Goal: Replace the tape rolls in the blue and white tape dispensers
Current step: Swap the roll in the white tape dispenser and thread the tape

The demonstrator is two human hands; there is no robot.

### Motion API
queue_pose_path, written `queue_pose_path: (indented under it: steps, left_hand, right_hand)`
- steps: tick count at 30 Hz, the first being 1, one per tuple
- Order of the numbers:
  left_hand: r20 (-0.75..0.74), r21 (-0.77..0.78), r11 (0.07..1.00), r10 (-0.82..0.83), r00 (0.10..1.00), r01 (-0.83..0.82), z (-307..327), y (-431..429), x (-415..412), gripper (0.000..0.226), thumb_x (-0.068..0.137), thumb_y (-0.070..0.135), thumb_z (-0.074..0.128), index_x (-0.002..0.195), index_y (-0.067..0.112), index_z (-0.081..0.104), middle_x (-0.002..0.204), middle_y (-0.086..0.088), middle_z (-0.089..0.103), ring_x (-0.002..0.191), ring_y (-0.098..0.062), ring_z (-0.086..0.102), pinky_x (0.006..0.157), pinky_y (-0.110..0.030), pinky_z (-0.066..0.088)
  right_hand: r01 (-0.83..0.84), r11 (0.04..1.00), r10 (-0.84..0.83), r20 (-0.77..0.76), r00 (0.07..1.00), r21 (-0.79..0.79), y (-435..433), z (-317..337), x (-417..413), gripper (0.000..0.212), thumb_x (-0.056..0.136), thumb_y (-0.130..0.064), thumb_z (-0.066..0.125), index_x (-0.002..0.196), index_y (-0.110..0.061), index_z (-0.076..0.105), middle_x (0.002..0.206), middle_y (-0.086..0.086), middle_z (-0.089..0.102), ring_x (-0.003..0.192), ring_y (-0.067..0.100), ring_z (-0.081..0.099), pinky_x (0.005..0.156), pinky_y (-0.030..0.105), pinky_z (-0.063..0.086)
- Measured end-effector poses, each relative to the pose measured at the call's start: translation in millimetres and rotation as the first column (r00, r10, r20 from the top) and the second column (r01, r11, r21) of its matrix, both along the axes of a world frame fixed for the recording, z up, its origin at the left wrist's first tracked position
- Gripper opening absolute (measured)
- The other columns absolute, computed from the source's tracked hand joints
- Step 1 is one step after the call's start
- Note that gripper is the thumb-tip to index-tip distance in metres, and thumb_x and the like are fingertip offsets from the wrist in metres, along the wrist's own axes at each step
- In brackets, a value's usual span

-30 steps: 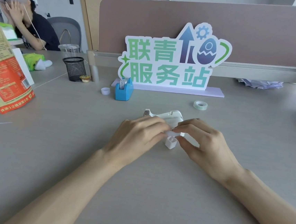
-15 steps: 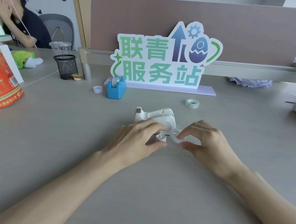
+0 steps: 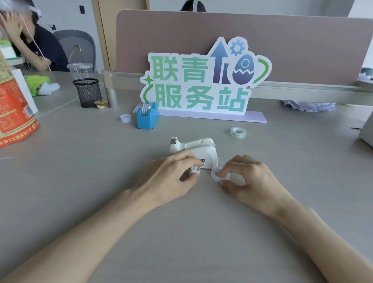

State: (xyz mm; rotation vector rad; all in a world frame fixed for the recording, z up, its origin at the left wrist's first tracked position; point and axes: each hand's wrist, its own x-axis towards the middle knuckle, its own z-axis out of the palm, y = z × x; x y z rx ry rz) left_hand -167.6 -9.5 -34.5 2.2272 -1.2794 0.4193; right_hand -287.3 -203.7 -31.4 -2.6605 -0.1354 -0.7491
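Pinching a hub [image 3: 195, 170] in the left hand [image 3: 168, 176] and an empty core [image 3: 216, 175] in the right hand [image 3: 252, 184], just before the white dispenser [image 3: 200, 148] on the bench [image 3: 86, 177], seemingly parting the two, next needing the fresh roll [image 3: 238, 132] lying beyond slipped onto that hub.

Bright, soft shadows, blurred wide-angle edges

A single wide head view looks forward and down across the desk [image 3: 66, 198]. The left hand [image 3: 168, 176] and right hand [image 3: 253, 184] sit close, mid-frame; the divider [image 3: 292, 49] bounds the far side.
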Motion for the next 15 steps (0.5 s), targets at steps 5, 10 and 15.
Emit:
queue_pose_path:
  steps: [5, 10, 15]
  left_hand:
    - [0.001, -0.108, 0.994, -0.028, 1.0, 0.028, 6, 2, 1, 0.021, 0.086, 0.025, 0.057, 0.103, 0.028, 0.067, 0.106, 0.016, 0.063, 0.081, -0.007, 0.055, 0.066, -0.028, 0.051]
    - [0.136, -0.206, 0.977, 0.079, 0.988, -0.049, 28, -11, 7, 0.022, 0.086, 0.025, 0.046, 0.09, 0.025, 0.067, 0.095, 0.013, 0.064, 0.091, -0.004, 0.052, 0.06, -0.028, 0.048]
    - [0.169, -0.182, 0.981, 0.105, 0.98, -0.074, 54, -46, 24, 0.019, 0.088, 0.023, 0.048, 0.091, 0.021, 0.067, 0.097, 0.012, 0.064, 0.1, -0.012, 0.05, 0.065, -0.033, 0.05]
  right_hand:
    - [0.014, 0.997, -0.017, 0.031, 0.999, 0.081, 10, 10, 3, 0.006, 0.082, -0.025, 0.069, 0.088, -0.026, 0.071, 0.093, -0.011, 0.061, 0.083, 0.01, 0.059, 0.076, 0.028, 0.05]
    - [0.101, 0.988, -0.1, -0.014, 0.995, 0.116, 0, 16, 12, 0.014, 0.086, -0.023, 0.066, 0.099, -0.021, 0.069, 0.102, -0.01, 0.058, 0.087, 0.01, 0.058, 0.08, 0.03, 0.049]
    - [0.32, 0.946, -0.315, -0.076, 0.946, 0.058, -33, 23, 46, 0.033, 0.089, -0.024, 0.059, 0.122, -0.018, 0.06, 0.129, 0.0, 0.057, 0.109, 0.022, 0.059, 0.083, 0.032, 0.048]
